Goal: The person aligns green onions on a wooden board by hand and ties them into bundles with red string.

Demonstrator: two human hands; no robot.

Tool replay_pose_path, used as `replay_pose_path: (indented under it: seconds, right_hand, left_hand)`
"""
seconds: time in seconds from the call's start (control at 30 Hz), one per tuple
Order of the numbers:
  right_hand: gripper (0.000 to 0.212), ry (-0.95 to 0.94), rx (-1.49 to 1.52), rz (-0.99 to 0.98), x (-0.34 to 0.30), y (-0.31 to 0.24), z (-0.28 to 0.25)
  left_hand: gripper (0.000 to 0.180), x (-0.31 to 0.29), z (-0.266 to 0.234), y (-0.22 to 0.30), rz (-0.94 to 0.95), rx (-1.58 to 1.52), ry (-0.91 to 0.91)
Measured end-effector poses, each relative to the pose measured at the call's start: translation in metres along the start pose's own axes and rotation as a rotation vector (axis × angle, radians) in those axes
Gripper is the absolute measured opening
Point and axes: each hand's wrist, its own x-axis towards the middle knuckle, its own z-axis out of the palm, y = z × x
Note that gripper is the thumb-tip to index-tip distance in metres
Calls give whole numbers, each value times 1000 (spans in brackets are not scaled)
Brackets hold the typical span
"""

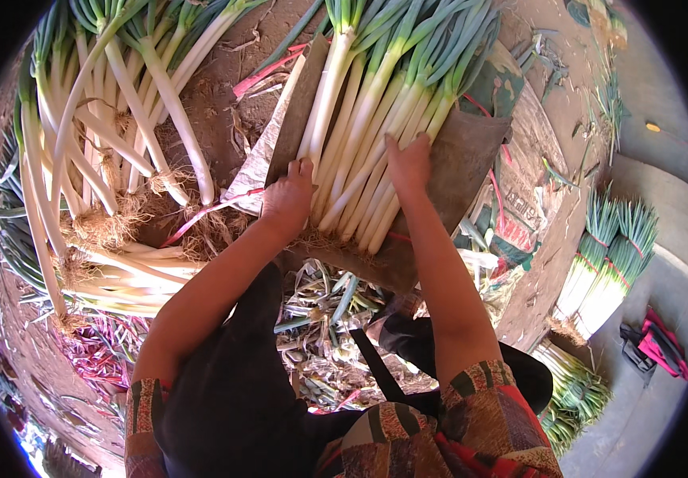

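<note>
A bunch of long green onions (376, 131) with white stalks and green tops lies in front of me, roots toward me, on a dark brown sheet (459, 163). Along the bunch's left side my left hand (290, 197) is closed, its fingers against the outermost stalks. My right hand (409, 163) grips stalks at the right side, thumb and fingers bent over them. Both forearms reach up from the lower edge. The undersides of the fingers are hidden.
Loose green onions (176, 119) with stringy roots are heaped at the left, beside red ties (101, 346). Trimmed leaves (328, 307) litter the ground between my legs. Tied bundles (607, 259) stand on the right, near a pink and black item (656, 344).
</note>
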Motion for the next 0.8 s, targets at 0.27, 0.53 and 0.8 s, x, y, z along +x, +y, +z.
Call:
replay_pose_path:
  seconds: [0.27, 0.53, 0.8]
  right_hand:
    - [62, -202, 303, 92, 19, -5, 24]
    - [30, -228, 969, 112, 36, -36, -18]
    - [44, -186, 45, -126, 18, -40, -20]
  left_hand:
    - [52, -5, 0, 2, 33, -19, 66]
    - [50, -16, -10, 6, 183, -98, 82]
    - [48, -5, 5, 0, 113, -147, 18]
